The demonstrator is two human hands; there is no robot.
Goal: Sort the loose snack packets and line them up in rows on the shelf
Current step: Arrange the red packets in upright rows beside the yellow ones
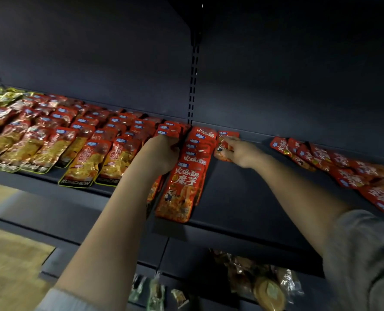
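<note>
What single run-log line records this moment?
left hand: grips row packets | right hand: places red packet | loose pile: unsorted | shelf

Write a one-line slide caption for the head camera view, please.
Left hand steadies a row of red packets while right hand places another packet on the shelf.

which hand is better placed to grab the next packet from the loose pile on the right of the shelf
Right. The right hand is nearer the loose pile, though it holds a red packet to set down first. The left hand rests on the rows, farther away.
</note>
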